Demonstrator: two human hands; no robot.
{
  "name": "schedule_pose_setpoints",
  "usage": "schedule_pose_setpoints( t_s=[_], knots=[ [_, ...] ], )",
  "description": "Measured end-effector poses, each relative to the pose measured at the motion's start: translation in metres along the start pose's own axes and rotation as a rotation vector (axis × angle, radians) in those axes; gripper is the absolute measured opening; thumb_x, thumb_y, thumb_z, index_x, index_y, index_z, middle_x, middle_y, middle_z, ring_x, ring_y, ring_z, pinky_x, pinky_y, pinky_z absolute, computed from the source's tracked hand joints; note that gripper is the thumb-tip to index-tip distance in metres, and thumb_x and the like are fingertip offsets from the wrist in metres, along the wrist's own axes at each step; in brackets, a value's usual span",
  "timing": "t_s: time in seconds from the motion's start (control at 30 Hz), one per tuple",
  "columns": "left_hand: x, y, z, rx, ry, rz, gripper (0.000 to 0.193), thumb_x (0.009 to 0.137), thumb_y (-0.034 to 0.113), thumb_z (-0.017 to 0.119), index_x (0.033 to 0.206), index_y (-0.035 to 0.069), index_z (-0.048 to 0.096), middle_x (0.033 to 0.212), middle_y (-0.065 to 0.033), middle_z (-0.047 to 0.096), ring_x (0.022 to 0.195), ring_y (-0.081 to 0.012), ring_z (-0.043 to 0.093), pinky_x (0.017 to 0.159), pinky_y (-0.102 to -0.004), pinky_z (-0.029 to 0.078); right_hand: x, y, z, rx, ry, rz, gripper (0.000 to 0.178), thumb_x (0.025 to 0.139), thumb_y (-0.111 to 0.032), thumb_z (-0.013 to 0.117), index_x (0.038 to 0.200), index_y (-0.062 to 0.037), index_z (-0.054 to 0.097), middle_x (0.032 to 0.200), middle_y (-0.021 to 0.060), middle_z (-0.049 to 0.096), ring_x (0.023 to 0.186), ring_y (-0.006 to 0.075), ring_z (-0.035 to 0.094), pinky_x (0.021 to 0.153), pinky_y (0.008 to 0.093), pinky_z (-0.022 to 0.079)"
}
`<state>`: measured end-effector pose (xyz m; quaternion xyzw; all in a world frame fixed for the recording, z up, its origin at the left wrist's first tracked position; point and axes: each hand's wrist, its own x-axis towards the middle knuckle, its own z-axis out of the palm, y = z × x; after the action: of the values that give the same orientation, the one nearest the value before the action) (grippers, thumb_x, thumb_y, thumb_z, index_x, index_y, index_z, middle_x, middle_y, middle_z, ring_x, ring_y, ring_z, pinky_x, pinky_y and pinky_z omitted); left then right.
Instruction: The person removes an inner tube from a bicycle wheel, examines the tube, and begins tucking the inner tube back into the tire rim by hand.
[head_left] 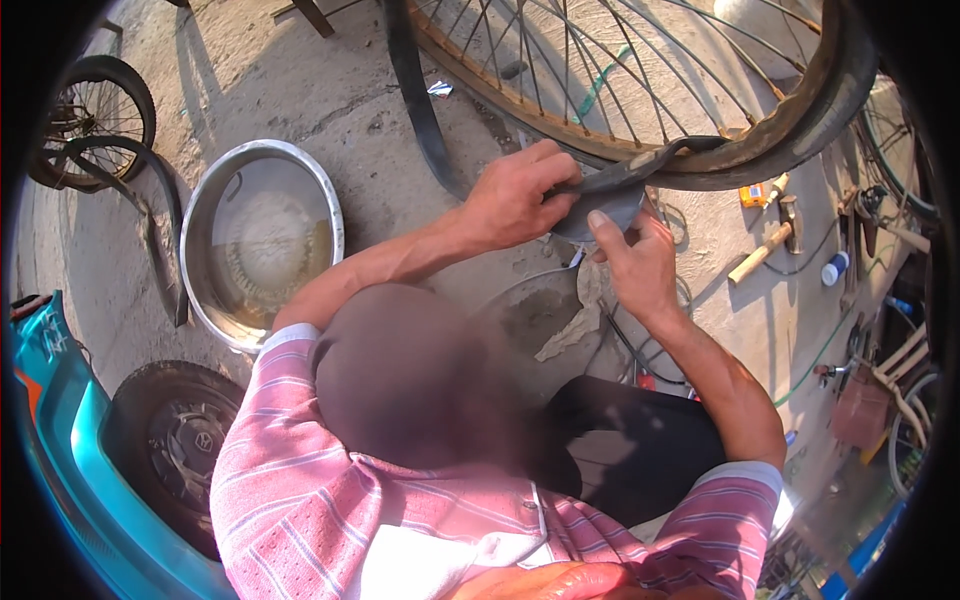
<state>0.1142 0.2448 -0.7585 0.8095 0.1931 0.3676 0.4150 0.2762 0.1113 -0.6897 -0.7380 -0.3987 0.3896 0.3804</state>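
Note:
A flattened black inner tube [605,210] stretches between my hands, right below the spoked wheel [520,112] with its rusty rim and loose tyre. My left hand [525,195] is closed round the tube, fingers curled over it. On the other side my right hand [640,260] pinches the flattened part, thumb on top and fingers mostly hidden beneath. From my left hand the tube loops up past the wheel's left side [408,90]. On the right, it runs in along the tyre [690,148].
A metal basin of water [333,215] stands at the left, beside another tube [165,240]. A hammer [762,252], an orange box [752,195] and several tools lie at the right. A teal vehicle [90,430] with a black wheel [180,440] borders the lower left.

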Motion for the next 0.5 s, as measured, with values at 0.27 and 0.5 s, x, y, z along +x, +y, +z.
schedule_pose_setpoints(
  t_s=[0.27, 0.5],
  knots=[
    [-0.001, 0.004, -0.002, -0.027, -0.061, 0.015, 0.018, 0.087, 0.01, 0.076, 0.101, 0.007, 0.066, 0.097, -0.0141, 0.062, 0.087, -0.0384, 0.067, 0.071, -0.0472, 0.055, 0.005, -0.011, -0.007, -0.188, -0.003, -0.262, 0.033, 0.095, -0.028, 0.079, 0.104, 0.0034, 0.075, 0.109, 0.01, 0.065, 0.084, 0.0161, 0.07, 0.067, 0.0298, 0.059],
    [-0.005, -0.006, -0.015, -0.187, -0.148, 0.079, 0.028, 0.092, 0.018, 0.077, 0.114, 0.002, 0.07, 0.103, -0.0157, 0.066, 0.095, -0.037, 0.066, 0.08, -0.0456, 0.054, 0.003, -0.014, -0.007, -0.084, -0.093, -0.272, 0.028, 0.094, -0.02, 0.075, 0.11, 0.0025, 0.074, 0.127, 0.0137, 0.06, 0.105, 0.0208, 0.068, 0.073, 0.0304, 0.061]
  ],
)
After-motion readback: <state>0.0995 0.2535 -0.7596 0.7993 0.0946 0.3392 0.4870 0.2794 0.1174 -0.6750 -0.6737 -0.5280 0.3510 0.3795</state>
